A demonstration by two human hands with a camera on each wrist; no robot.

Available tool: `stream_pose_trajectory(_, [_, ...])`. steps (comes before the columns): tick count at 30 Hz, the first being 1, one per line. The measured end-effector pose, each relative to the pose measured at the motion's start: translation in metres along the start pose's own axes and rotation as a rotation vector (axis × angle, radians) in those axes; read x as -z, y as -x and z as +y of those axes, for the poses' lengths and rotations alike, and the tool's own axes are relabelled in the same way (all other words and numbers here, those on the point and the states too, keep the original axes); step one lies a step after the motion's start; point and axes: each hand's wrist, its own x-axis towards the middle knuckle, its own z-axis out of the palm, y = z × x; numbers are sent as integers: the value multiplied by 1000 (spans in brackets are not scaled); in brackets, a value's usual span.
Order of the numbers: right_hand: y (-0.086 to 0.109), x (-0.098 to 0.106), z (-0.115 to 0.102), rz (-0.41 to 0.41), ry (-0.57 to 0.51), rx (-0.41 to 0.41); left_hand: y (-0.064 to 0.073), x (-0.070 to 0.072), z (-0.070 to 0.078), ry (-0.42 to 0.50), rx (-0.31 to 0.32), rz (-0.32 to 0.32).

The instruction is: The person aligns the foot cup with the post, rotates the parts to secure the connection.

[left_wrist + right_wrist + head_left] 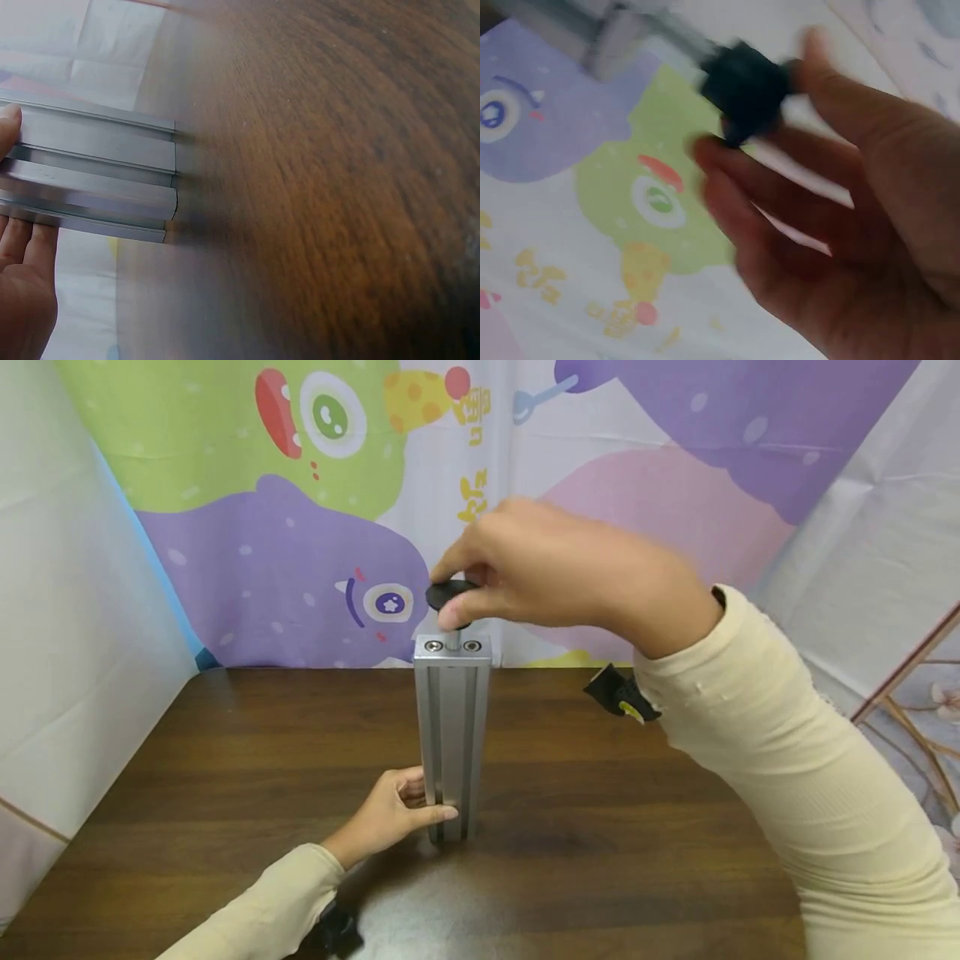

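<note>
A silver grooved aluminium profile stands upright on the table. Two bolt heads show in its top plate, and a metal rod rises between them to a black knob. My right hand pinches this knob between thumb and fingers from the right. In the right wrist view the knob looks blurred between the fingertips. Low on the profile, my left hand grips it from the left, thumb across the front face. The left wrist view shows the profile's lower end close to the wood.
The dark wooden table reaches back to a printed cartoon curtain. White cloth hangs at the left side. A black strap piece hangs by the right sleeve, and a dark piece sits under the left sleeve.
</note>
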Motion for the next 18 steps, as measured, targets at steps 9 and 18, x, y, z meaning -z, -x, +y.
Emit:
stream_pose_trajectory(9, [-10, -13, -14, 179, 150, -367, 1, -1, 3, 10, 27, -10])
stream_pose_trajectory(18, [-13, -17, -14, 212, 168, -404, 2, 1, 3, 18, 37, -12])
